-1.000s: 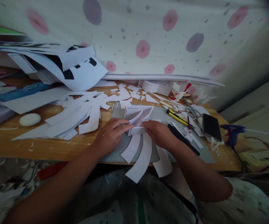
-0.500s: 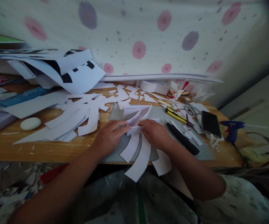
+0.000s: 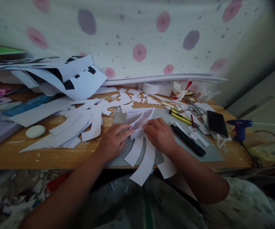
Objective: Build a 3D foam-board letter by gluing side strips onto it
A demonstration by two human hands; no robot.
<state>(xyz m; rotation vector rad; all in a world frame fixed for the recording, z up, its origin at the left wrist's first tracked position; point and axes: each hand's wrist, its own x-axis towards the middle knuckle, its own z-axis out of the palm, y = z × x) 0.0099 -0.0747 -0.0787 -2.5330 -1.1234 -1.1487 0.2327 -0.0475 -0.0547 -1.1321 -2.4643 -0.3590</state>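
Observation:
A white paper or foam-board piece with raised walls (image 3: pixel 140 117) stands on the grey cutting mat (image 3: pixel 213 154). My left hand (image 3: pixel 114 140) pinches its near left side between thumb and fingers. Across from it my right hand (image 3: pixel 160 135) is closed on the near right side of the same piece, fingertips bent. The two hands almost meet at its front wall. Below them curved white strips (image 3: pixel 143 165) lie on the mat and hang past the table's front edge. Another white strip (image 3: pixel 167 167) sticks out under my right forearm.
A yellow utility knife (image 3: pixel 180 117), a black tube-like thing (image 3: pixel 188 140), a phone (image 3: pixel 217 123) and a blue glue gun (image 3: pixel 240 128) lie to the right. Cut white scraps (image 3: pixel 75 125) and a white egg-shaped object (image 3: pixel 35 131) are on the left. Behind stands a cup (image 3: pixel 178 92).
The view has shifted slightly. My right hand's fingers have bent and lifted a little at the wall; my left hand keeps nearly the same grip.

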